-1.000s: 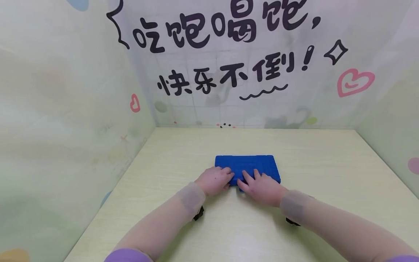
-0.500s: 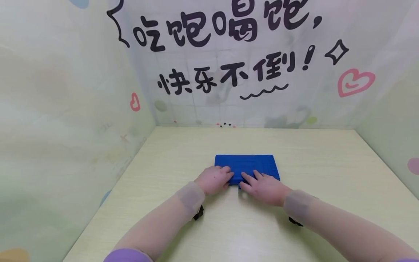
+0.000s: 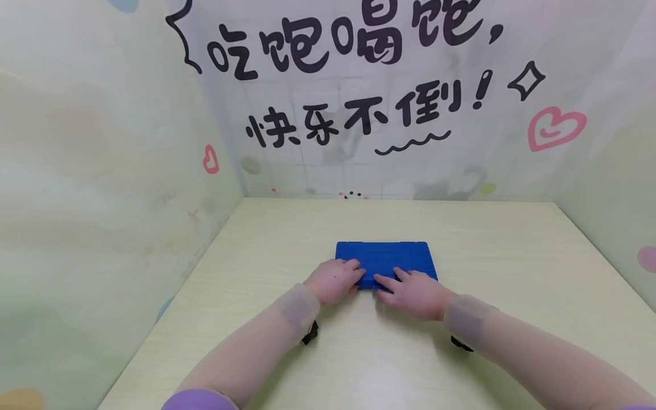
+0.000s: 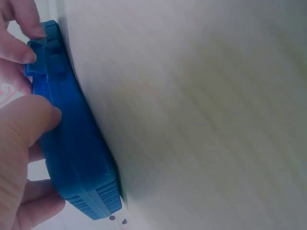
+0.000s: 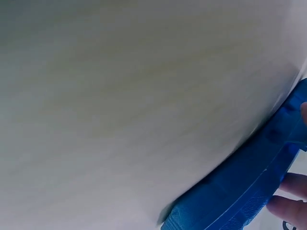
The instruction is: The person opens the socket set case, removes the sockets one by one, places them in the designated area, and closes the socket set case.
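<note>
Left hand: mine, clamped on the near edge of the case at its 8 o'clock; thumb on the front side, fingers over the lid.

Right hand: mine, gripping the same edge between 4 and 5 o'clock; fingers parted and laid over the lid, thumb down at the front.

Case: one, blue, lying flat on the table, lid down, long side facing me. A latch juts from its front; in the left wrist view, fingers of my right hand touch it. Ribbing runs across the short end, seen close in the same view. The right wrist view gives the front side, with my fingertips at the edge of the frame.

Cuffs: two, sheer. Left cuff at the case's 8 o'clock, right cuff at its 4 o'clock; a dark piece shows under each.

Sleeves: purple. Left sleeve farther out at 8 o'clock, right sleeve at 4.

Wall: pale, standing behind the table. Black writing at the case's 12 o'clock; star at 1; large pink heart at 2; small red heart at 10, on the side wall.
</note>
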A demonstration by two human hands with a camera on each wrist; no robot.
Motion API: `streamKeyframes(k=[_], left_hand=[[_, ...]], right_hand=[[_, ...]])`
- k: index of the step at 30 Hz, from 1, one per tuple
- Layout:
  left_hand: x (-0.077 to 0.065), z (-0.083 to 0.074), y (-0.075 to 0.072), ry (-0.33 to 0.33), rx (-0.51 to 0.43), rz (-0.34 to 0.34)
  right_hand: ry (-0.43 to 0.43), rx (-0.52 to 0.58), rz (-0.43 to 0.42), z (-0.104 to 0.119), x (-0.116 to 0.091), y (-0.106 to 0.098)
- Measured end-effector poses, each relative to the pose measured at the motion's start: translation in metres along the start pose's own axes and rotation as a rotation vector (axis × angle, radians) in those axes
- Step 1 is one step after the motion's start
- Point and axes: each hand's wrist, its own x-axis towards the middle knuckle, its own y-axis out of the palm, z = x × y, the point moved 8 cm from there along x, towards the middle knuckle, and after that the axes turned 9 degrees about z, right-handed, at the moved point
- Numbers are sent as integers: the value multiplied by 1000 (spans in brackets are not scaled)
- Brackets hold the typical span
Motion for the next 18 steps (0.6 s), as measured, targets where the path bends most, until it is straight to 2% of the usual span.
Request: streamKeyframes(k=[5, 10, 13, 15, 18], left_hand=[[1, 0, 0, 1, -6, 6], [1, 0, 0, 7, 8, -6], [0, 2, 1, -5, 0, -7], [0, 7, 4, -29, -30, -5], [-1, 19, 12, -90, -137, -16]], right_hand=[[36, -2, -46, -4, 1, -3], [138, 118, 0, -11, 4, 1], [172, 191, -8, -12, 5, 1], [179, 218, -26, -11, 5, -1], [181, 243, -37, -11, 7, -3]])
